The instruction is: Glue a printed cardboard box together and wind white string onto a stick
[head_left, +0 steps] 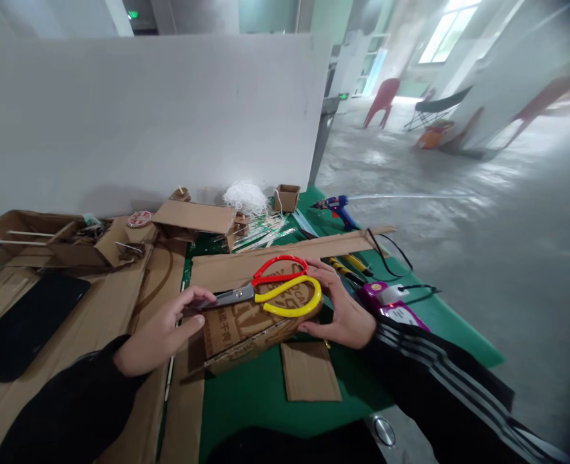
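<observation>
A pair of scissors [240,294] with one red and one yellow handle lies across a printed piece of brown cardboard [236,328], blades pointing left. My left hand [166,332] has its fingers at the blade tips, the thumb just below them; the blades run between thumb and forefinger. On the other side, my right hand [343,312] curves round the right end of the printed cardboard, fingers beside the scissor handles and thumb at the lower edge. Below, a small cardboard square [311,372] rests on the green tabletop [246,412].
Behind are a long cardboard strip [333,245], thin wooden sticks [265,233], white string [246,196] and a blue glue gun [336,206]. To the right lie pliers [345,269] and a purple-white device [394,303] with cables. At left are a black tablet-like slab [28,325] and cardboard boxes [72,238].
</observation>
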Demonstrator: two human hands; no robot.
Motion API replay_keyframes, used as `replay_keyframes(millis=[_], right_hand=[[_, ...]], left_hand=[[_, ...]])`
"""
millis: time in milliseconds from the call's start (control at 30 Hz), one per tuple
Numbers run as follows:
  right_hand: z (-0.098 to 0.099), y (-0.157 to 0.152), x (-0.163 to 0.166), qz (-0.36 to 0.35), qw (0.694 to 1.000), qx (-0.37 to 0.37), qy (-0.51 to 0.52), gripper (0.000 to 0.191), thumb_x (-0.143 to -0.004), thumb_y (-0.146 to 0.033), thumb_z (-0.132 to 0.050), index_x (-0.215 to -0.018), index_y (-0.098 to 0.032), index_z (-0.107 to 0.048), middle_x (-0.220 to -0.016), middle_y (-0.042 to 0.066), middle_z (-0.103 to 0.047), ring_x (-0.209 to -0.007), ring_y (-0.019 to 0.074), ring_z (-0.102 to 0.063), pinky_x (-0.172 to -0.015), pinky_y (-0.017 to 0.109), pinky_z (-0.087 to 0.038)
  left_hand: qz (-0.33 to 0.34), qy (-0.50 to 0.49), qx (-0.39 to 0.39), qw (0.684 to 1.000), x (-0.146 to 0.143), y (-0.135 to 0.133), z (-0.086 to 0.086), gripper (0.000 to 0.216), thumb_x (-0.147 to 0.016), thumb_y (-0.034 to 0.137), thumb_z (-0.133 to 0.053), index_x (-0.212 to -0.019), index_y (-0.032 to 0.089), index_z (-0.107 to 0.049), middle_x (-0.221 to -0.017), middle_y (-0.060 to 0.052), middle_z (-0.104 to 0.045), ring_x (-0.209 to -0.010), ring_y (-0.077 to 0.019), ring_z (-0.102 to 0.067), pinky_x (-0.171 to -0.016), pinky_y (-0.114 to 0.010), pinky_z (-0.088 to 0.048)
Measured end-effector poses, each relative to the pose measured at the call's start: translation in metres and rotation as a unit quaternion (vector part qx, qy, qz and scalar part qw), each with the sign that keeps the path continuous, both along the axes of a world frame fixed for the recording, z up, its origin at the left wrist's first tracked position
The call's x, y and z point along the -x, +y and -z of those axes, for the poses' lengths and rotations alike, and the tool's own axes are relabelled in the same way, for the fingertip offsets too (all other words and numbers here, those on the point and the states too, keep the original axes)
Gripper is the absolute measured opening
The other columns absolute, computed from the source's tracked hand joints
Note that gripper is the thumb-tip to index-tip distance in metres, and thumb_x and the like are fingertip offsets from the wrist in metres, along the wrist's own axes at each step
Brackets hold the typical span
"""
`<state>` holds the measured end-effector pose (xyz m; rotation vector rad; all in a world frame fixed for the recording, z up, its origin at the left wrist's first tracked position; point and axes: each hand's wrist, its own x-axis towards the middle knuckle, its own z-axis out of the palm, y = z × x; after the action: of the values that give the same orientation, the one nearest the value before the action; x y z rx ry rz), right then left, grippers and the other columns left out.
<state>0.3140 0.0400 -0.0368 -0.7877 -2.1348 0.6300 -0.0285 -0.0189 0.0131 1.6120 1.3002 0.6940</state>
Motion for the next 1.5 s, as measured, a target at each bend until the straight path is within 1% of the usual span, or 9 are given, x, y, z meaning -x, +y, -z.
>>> replay_keyframes(millis=[167, 400, 467, 567, 733, 867, 1133, 1367, 1500], right_hand=[[0.0, -0.001, 0.0, -0.005, 1.0, 0.006, 0.011, 0.085, -0.069, -0.028, -0.081, -0.135, -0.027, -0.028, -0.148, 0.018, -0.027, -0.144, 0.0356, -0.025, -0.107, 0.053, -0.043], [0.002, 0.0, 0.001, 0.007, 1.0, -0.003, 0.0, 0.093, -0.068, -0.031, -0.082, -0.141, -0.026, -0.024, -0.15, 0.018, -0.026, -0.145, 0.0354, -0.022, -0.111, 0.056, -0.036], [0.001, 0.0, 0.001, 0.011, 1.0, -0.004, -0.015, 0.096, -0.069, -0.032, -0.081, -0.144, -0.026, -0.022, -0.152, 0.018, -0.024, -0.145, 0.0356, -0.021, -0.113, 0.057, -0.031], [0.0, -0.001, 0.0, 0.012, 0.999, 0.009, -0.035, 0.099, -0.069, -0.031, -0.08, -0.147, -0.026, -0.018, -0.154, 0.018, -0.025, -0.145, 0.0352, -0.023, -0.116, 0.057, -0.026], [0.001, -0.003, -0.001, 0.025, 0.998, 0.032, -0.049, 0.102, -0.069, -0.031, -0.079, -0.149, -0.024, -0.016, -0.147, 0.016, -0.037, -0.137, 0.0339, -0.039, -0.113, 0.051, -0.034], [0.002, -0.002, -0.001, 0.025, 0.998, 0.026, -0.049, 0.102, -0.069, -0.03, -0.08, -0.149, -0.025, -0.016, -0.146, 0.015, -0.038, -0.137, 0.0334, -0.039, -0.114, 0.051, -0.033], [0.0, -0.003, 0.001, 0.02, 0.998, 0.037, -0.044, 0.103, -0.068, -0.027, -0.08, -0.148, -0.025, -0.016, -0.149, 0.015, -0.036, -0.139, 0.0326, -0.037, -0.114, 0.05, -0.033], [0.001, -0.003, 0.002, 0.019, 0.999, 0.023, -0.046, 0.103, -0.067, -0.028, -0.08, -0.147, -0.026, -0.016, -0.147, 0.015, -0.038, -0.136, 0.0331, -0.04, -0.113, 0.051, -0.035], [0.002, -0.003, 0.002, 0.022, 0.998, 0.026, -0.044, 0.102, -0.066, -0.027, -0.081, -0.147, -0.026, -0.018, -0.146, 0.014, -0.038, -0.136, 0.0327, -0.04, -0.113, 0.049, -0.034]], left_hand=[[-0.091, -0.125, 0.065, 0.986, -0.007, 0.005, 0.005, 0.019, -0.079, 0.028, -0.068, -0.097, 0.022, -0.062, -0.104, -0.004, -0.064, -0.11, -0.0239, -0.055, -0.097, -0.033, -0.038], [-0.167, -0.168, 0.107, 0.966, -0.011, 0.002, 0.008, 0.031, -0.077, 0.033, -0.071, -0.104, 0.024, -0.058, -0.095, 0.001, -0.061, -0.085, -0.0157, -0.056, -0.076, -0.026, -0.042], [-0.173, -0.174, 0.123, 0.962, -0.012, 0.001, 0.007, 0.034, -0.076, 0.034, -0.073, -0.105, 0.023, -0.058, -0.085, 0.003, -0.061, -0.074, -0.014, -0.055, -0.068, -0.024, -0.04], [-0.178, -0.182, 0.137, 0.957, -0.013, 0.0, 0.005, 0.034, -0.075, 0.034, -0.074, -0.103, 0.024, -0.059, -0.079, 0.005, -0.059, -0.069, -0.0128, -0.053, -0.064, -0.023, -0.039], [-0.182, -0.21, 0.159, 0.947, -0.014, -0.001, 0.003, 0.031, -0.079, 0.03, -0.072, -0.106, 0.024, -0.059, -0.089, 0.004, -0.059, -0.073, -0.0112, -0.053, -0.065, -0.022, -0.04], [-0.181, -0.26, 0.18, 0.931, -0.016, -0.002, 0.002, 0.025, -0.083, 0.023, -0.069, -0.105, 0.024, -0.057, -0.094, 0.003, -0.058, -0.081, -0.0108, -0.054, -0.072, -0.021, -0.043], [-0.184, -0.272, 0.178, 0.927, -0.017, -0.003, 0.001, 0.023, -0.084, 0.024, -0.067, -0.105, 0.025, -0.056, -0.094, 0.003, -0.059, -0.085, -0.0106, -0.055, -0.074, -0.02, -0.045], [-0.19, -0.212, 0.149, 0.947, -0.019, -0.007, 0.0, 0.027, -0.082, 0.032, -0.07, -0.104, 0.025, -0.057, -0.086, 0.005, -0.057, -0.073, -0.0106, -0.052, -0.063, -0.02, -0.04], [-0.188, -0.195, 0.114, 0.956, -0.021, -0.009, 0.002, 0.033, -0.078, 0.034, -0.074, -0.103, 0.024, -0.056, -0.085, 0.004, -0.06, -0.075, -0.0126, -0.054, -0.067, -0.022, -0.042]])
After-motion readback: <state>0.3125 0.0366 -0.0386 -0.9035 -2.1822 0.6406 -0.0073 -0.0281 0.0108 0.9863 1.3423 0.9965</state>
